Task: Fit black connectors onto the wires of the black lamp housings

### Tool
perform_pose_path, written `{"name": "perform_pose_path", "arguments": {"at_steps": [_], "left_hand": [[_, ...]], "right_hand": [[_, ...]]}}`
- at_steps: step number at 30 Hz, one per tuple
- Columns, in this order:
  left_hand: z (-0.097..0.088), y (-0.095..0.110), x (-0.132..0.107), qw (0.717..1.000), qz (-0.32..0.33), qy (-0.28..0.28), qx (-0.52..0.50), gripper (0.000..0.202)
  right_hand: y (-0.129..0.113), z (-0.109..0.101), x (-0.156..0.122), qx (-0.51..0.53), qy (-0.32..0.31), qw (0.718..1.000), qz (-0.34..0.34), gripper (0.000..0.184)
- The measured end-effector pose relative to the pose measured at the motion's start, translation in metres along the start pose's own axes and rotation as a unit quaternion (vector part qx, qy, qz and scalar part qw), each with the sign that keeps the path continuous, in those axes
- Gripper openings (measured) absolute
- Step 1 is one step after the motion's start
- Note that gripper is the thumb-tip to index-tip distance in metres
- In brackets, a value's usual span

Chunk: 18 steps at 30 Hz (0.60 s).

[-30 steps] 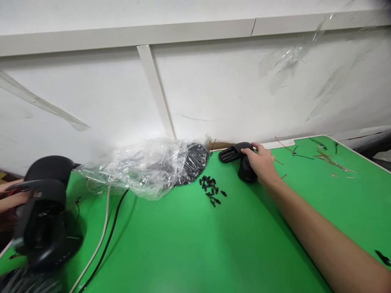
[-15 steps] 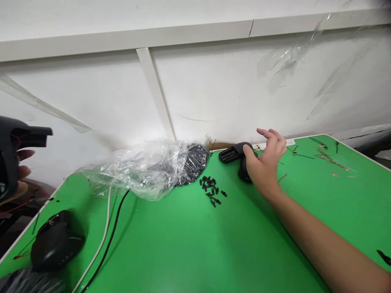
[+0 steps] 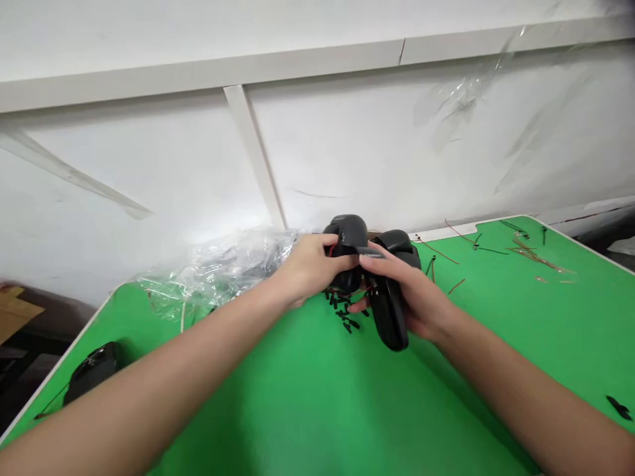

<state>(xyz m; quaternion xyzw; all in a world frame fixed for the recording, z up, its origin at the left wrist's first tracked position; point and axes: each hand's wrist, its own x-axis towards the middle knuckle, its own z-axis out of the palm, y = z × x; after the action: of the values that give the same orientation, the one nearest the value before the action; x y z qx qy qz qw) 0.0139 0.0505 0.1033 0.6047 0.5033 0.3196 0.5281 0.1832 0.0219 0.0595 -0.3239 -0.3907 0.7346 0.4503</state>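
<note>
We are holding a black plastic housing (image 3: pixel 352 231) between our two hands, above the table (image 3: pixel 297 383). Our left hand (image 3: pixel 307 264) is clamping its rounded head between thumb and fingers; our right hand (image 3: pixel 417 284) is closing around its long handle (image 3: pixel 389 314). A clear plastic bag (image 3: pixel 218 264) is lying just beyond and to the left of the left hand, with dark contents showing through its film; the left hand and the housing are hiding its right end, so we are not making out the shapes inside. Small black pieces (image 3: pixel 347 317) are lying loose below the hands, outside the bag. Another black housing (image 3: pixel 394 239) is sitting just behind the right hand, thin wires (image 3: pixel 533 254) are lying well to its right, and a glossy black part (image 3: pixel 94 370) is resting beyond our left forearm.
</note>
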Motion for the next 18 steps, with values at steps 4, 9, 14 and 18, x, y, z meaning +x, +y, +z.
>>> {"name": "perform_pose_path", "arguments": {"at_steps": [4, 9, 14, 18], "left_hand": [[0.039, -0.023, 0.054, 0.999, 0.012, 0.041, -0.015, 0.017], [0.062, -0.033, 0.078, 0.999, 0.003, 0.017, -0.033, 0.025], [0.067, -0.034, 0.073, 1.0, 0.02, -0.002, -0.003, 0.043], [0.058, -0.033, 0.068, 0.999, 0.03, -0.014, 0.043, 0.055]], "right_hand": [[-0.012, -0.028, 0.021, -0.05, 0.097, 0.994, 0.0, 0.04], [-0.013, -0.046, 0.03, -0.097, 0.154, 0.983, -0.011, 0.046], [-0.014, -0.049, 0.028, -0.179, 0.208, 0.961, -0.039, 0.064], [-0.011, -0.054, 0.03, -0.251, 0.229, 0.939, -0.052, 0.083]]}}
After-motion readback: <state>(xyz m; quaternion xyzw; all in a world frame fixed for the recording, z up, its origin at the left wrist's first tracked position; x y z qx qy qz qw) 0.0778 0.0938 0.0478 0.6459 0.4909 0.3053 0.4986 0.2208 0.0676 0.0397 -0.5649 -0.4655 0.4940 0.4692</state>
